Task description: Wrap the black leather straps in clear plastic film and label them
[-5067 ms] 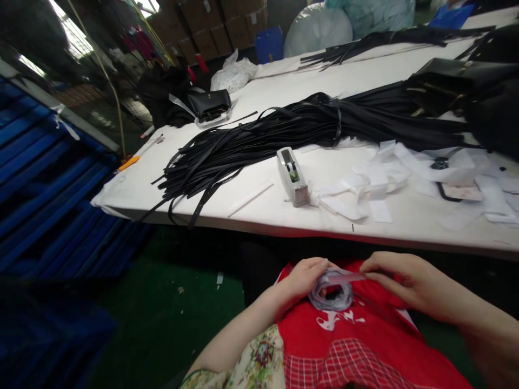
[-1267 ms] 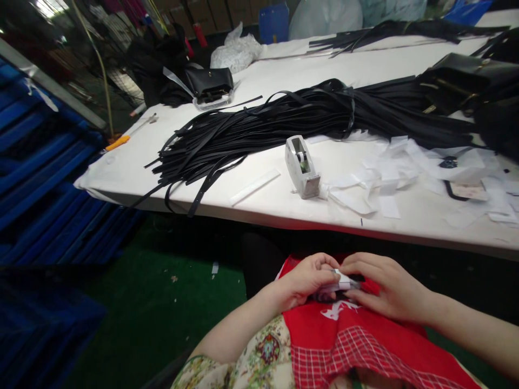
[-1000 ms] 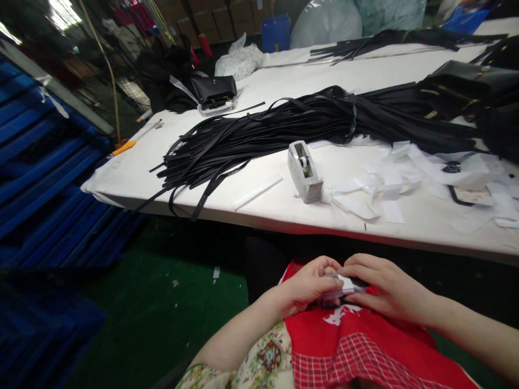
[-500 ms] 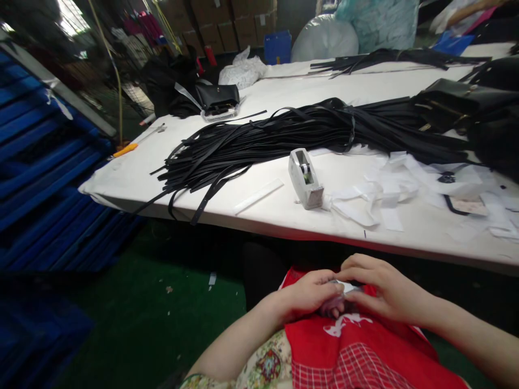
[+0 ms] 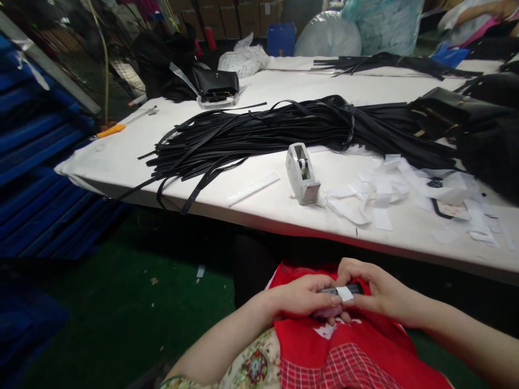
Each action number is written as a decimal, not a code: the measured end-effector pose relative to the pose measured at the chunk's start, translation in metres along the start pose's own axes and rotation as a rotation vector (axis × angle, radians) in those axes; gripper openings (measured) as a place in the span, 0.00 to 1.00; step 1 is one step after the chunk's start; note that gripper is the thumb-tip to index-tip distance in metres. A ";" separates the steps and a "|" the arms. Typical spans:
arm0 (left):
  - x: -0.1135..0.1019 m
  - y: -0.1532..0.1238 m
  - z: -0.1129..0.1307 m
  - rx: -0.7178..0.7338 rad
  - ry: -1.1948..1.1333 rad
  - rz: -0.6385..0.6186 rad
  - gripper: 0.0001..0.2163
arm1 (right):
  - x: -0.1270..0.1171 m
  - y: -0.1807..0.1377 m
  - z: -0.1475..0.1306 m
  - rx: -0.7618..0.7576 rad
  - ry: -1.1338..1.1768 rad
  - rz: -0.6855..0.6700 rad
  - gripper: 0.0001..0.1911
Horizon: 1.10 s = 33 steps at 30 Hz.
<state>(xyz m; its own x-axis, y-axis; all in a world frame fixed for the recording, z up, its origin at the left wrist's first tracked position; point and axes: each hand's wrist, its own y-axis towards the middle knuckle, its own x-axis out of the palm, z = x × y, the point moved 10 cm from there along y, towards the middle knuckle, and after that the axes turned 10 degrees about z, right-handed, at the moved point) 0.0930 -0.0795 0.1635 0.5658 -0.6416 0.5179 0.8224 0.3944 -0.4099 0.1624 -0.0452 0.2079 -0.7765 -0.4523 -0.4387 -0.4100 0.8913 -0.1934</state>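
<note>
In my lap, both hands hold a small dark bundle [image 5: 356,289] with a white band [image 5: 344,293] across its middle. It looks like a folded or coiled strap, though my fingers cover much of it. My left hand [image 5: 304,295] is closed on the left end, thumb on top. Around the right end curls my right hand [image 5: 375,286], its thumb by the white band. A red apron [image 5: 300,346] lies beneath the hands. On the table above them stands a tape dispenser [image 5: 302,175].
Long black straps [image 5: 243,135] lie bundled across the white table [image 5: 194,113]. White paper strips [image 5: 377,189] are scattered at right, near black bags [image 5: 446,111]. An orange-handled tool [image 5: 111,131] lies at the left corner. Blue pallets [image 5: 36,162] are stacked beside it.
Both hands stay on the bundle in my lap. More of its dark body and the white band now shows between my fingers. The camera view has shifted slightly.
</note>
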 end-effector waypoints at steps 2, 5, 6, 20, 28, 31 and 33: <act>-0.001 0.001 -0.003 -0.019 0.004 0.022 0.26 | -0.001 0.000 0.005 0.004 0.025 0.047 0.13; -0.004 0.006 -0.008 -0.042 0.066 0.091 0.24 | -0.005 -0.002 0.007 -0.045 0.000 0.162 0.16; -0.005 0.008 -0.009 -0.043 0.074 0.117 0.23 | -0.007 -0.004 0.005 -0.074 -0.024 0.196 0.15; -0.021 0.055 0.002 -0.115 -0.013 0.321 0.11 | -0.028 -0.028 0.007 -0.630 -0.449 0.249 0.17; -0.024 0.086 0.041 0.006 -0.092 0.396 0.12 | -0.060 -0.023 0.019 -0.671 -0.614 0.413 0.27; -0.027 0.090 0.049 0.059 -0.141 0.387 0.14 | -0.073 -0.013 0.021 -0.620 -0.494 0.405 0.25; -0.032 0.090 0.054 0.106 -0.173 0.385 0.16 | -0.087 -0.004 0.021 -0.585 -0.441 0.447 0.23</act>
<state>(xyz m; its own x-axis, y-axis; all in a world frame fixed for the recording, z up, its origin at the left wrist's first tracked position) 0.1521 0.0118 0.1502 0.8264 -0.3184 0.4645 0.5461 0.6544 -0.5231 0.2417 -0.0083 0.2288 -0.7164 0.0993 -0.6906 -0.3845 0.7698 0.5096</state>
